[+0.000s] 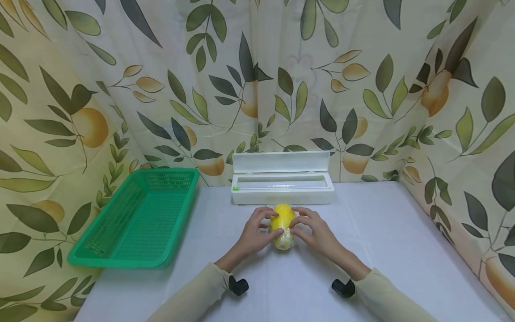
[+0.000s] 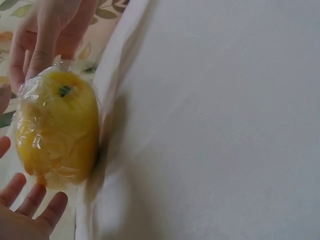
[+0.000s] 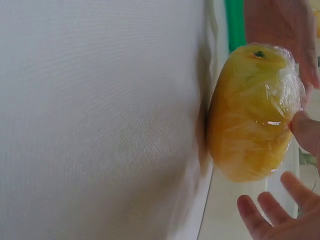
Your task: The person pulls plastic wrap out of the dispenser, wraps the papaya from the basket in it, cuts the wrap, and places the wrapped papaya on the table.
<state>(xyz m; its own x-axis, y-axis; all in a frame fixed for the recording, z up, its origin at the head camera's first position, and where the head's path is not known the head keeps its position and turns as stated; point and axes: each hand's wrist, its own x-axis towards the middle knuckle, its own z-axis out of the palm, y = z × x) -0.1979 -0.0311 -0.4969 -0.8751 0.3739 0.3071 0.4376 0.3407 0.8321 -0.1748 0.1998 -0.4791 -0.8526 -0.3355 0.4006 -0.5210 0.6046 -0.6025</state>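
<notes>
A yellow fruit (image 1: 283,218), mango-like and tightly wrapped in clear plastic film, lies lengthwise on the white cloth between the two hands. Creases and glints show in the film, and a small green stem spot is visible through it at one end in both wrist views. From the left, the left hand (image 1: 257,227) holds the fruit's side, thumb and index fingertip against the film. Opposite, the right hand (image 1: 315,229) holds the other side with bent fingers; its thumb (image 3: 304,131) presses the film in the right wrist view, while several lower fingertips spread apart from the fruit.
Just behind the fruit stands a white cling-film box (image 1: 281,197), its lid (image 1: 281,162) raised and a green tab (image 1: 236,188) at its left end. At the left sits a green plastic basket (image 1: 120,263). A leaf-patterned curtain (image 1: 265,89) surrounds the table.
</notes>
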